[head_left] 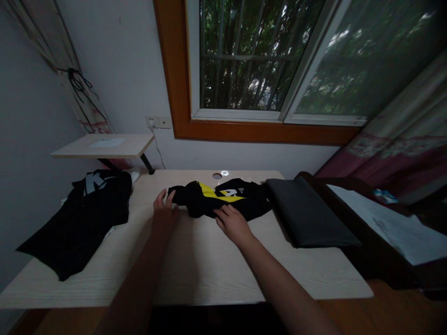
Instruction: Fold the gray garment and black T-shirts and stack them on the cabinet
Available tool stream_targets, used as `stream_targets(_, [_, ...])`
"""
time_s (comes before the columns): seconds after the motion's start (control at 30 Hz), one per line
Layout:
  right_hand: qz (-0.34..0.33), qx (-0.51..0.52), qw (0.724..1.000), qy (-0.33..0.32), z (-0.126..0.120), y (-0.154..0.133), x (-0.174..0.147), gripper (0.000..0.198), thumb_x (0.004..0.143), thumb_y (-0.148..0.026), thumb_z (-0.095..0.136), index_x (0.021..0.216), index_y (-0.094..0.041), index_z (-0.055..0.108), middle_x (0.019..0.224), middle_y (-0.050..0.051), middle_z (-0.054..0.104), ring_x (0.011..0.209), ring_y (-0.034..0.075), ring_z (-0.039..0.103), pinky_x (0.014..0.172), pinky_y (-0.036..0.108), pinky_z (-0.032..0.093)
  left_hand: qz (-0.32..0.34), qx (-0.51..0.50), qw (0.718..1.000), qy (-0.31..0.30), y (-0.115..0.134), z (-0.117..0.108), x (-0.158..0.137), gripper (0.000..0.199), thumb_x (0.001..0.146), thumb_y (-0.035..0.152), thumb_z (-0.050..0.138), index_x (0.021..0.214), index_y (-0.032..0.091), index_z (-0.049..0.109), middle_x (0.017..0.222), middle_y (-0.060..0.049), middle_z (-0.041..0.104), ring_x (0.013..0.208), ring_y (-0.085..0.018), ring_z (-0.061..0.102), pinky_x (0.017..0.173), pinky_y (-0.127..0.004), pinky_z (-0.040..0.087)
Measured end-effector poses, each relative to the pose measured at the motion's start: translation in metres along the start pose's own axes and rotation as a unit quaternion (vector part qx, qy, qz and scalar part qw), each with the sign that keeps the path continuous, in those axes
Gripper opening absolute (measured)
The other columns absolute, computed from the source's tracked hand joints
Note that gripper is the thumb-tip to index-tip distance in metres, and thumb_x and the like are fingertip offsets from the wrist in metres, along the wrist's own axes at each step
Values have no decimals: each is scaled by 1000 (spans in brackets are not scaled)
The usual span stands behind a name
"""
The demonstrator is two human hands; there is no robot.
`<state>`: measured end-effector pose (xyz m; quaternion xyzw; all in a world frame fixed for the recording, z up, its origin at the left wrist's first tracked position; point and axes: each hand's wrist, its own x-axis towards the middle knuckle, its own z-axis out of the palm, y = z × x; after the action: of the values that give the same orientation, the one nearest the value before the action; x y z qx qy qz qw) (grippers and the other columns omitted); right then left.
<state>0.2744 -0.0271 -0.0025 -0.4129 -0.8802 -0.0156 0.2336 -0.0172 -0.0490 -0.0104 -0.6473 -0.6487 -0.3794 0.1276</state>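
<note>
A black garment (200,204) with a yellow band and a white letter print lies bunched sideways across the desk in front of me. My left hand (165,209) is at its left end, fingers apart, with the fingertips against the dark cloth. At the near edge, my right hand (230,222) has its fingers bent onto the fabric, just below the yellow band. The fingertips of this hand partly merge with the dark cloth. To the right, the garment reaches the edge of a dark grey folded case or cover (309,211).
Another black garment (89,223) with a grey print spreads over the desk's left side. Behind it stands a small raised shelf (129,145) with a paper on top. The pale desk (216,274) ends near my body. A dark chair or furniture piece with a white sheet (387,221) is at right.
</note>
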Motion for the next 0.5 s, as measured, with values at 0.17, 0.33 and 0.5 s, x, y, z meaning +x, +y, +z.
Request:
stream_targets(0.17, [17, 51, 997, 51, -1, 12, -1, 17, 86, -16, 59, 95, -23, 71, 89, 8, 64, 89, 25, 59, 81, 37, 51, -11, -23, 1000, 0, -6, 5, -1, 59, 88, 23, 57, 146, 18, 45, 142, -19, 45, 132, -34, 46, 112, -53, 41])
stream_targets(0.33, [87, 189, 963, 174, -8, 22, -4, 16, 83, -16, 50, 92, -22, 63, 87, 4, 58, 80, 21, 58, 74, 33, 48, -14, -48, 999, -12, -12, 10, 0, 66, 84, 25, 59, 147, 17, 40, 139, -18, 53, 131, -34, 49, 112, -54, 40])
stream_targets(0.5, [187, 311, 867, 342, -17, 36, -5, 15, 81, -18, 41, 86, -22, 55, 93, 3, 57, 92, 21, 56, 86, 35, 44, -28, -43, 998, -37, -12, 8, 0, 76, 78, 22, 64, 149, 16, 39, 140, -18, 53, 130, -35, 49, 113, -54, 39])
